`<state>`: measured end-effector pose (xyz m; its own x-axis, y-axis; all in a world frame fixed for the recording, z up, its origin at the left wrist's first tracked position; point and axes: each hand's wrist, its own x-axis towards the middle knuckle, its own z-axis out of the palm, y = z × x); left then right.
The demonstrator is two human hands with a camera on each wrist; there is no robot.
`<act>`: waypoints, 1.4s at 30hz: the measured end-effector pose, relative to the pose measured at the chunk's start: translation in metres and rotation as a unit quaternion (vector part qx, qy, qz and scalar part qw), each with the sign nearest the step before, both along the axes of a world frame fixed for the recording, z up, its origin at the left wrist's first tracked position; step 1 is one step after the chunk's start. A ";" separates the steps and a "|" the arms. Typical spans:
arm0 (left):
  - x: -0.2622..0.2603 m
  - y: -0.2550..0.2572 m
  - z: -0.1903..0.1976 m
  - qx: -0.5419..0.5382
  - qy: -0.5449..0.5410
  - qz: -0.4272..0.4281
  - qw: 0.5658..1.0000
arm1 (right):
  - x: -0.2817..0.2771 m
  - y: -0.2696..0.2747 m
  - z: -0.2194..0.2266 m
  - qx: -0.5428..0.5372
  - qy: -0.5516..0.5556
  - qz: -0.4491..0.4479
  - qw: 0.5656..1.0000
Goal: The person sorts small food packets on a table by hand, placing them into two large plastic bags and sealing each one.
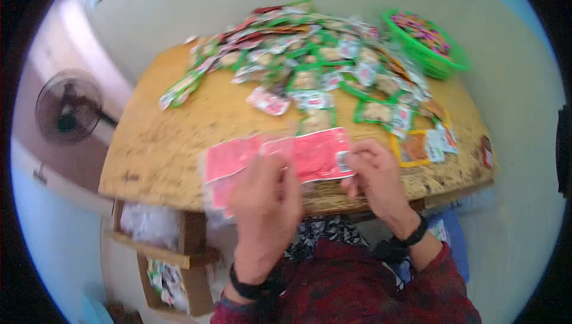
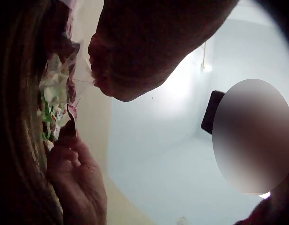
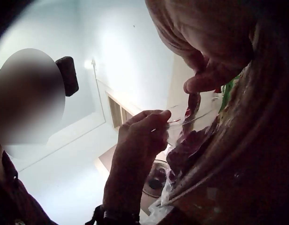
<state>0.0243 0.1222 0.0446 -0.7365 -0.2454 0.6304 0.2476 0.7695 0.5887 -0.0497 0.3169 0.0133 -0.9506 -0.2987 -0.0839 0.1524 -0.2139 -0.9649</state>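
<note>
My right hand (image 1: 381, 175) pinches the barcoded right end of a flat pink packet (image 1: 319, 152) close over the table's front edge. To its left, my left hand (image 1: 268, 205) is blurred in the head view and covers part of the pink packets (image 1: 229, 157) behind it. Seen from the right wrist, the left hand (image 3: 139, 145) pinches the edge of a clear plastic bag (image 3: 203, 115), whose film stretches over toward the packet. The left wrist view has the right hand (image 2: 78, 180) on the packet's dark end, with clear film (image 2: 83, 72) near the left fingers.
A heap of green-edged food packets (image 1: 307, 80) covers the back of the wooden table (image 1: 143, 151). At the back right stands a green basket (image 1: 441, 65) of small wrapped pieces. Yellow-edged packets (image 1: 414, 147) lie right. Below are open drawers (image 1: 167, 258); a fan (image 1: 68, 106) stands left.
</note>
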 end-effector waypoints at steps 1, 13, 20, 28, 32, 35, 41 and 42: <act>-0.001 0.001 0.000 -0.012 0.022 -0.011 1.000 | -0.001 -0.004 0.000 -0.007 -0.001 0.002 1.000; -0.005 0.019 -0.001 0.010 0.061 -0.066 0.996 | 0.008 -0.050 0.004 0.078 0.176 0.099 0.976; -0.009 0.003 -0.010 0.035 0.092 -0.056 0.994 | 0.010 -0.040 0.017 0.242 0.342 0.198 0.886; -0.009 -0.029 -0.023 0.095 0.078 -0.071 0.990 | -0.071 -0.046 0.092 0.302 0.325 0.166 0.881; -0.010 -0.034 -0.023 0.210 0.030 -0.108 0.971 | -0.151 -0.074 0.111 0.371 0.411 0.130 0.823; -0.008 -0.040 -0.021 0.253 0.012 -0.129 0.959 | -0.210 -0.103 0.102 0.406 0.483 0.072 0.773; -0.012 -0.040 -0.032 0.231 0.017 -0.123 0.965 | -0.270 -0.171 0.085 0.496 0.584 0.001 0.643; -0.012 -0.040 -0.032 0.224 0.020 -0.121 0.967 | -0.275 -0.181 0.080 0.510 0.610 -0.018 0.605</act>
<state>0.0128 0.0822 0.0127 -0.7835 -0.3243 0.5301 0.4182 0.3558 0.8358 -0.3251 0.1356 0.0937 -0.4947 -0.6604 0.5649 -0.7944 0.6072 0.0142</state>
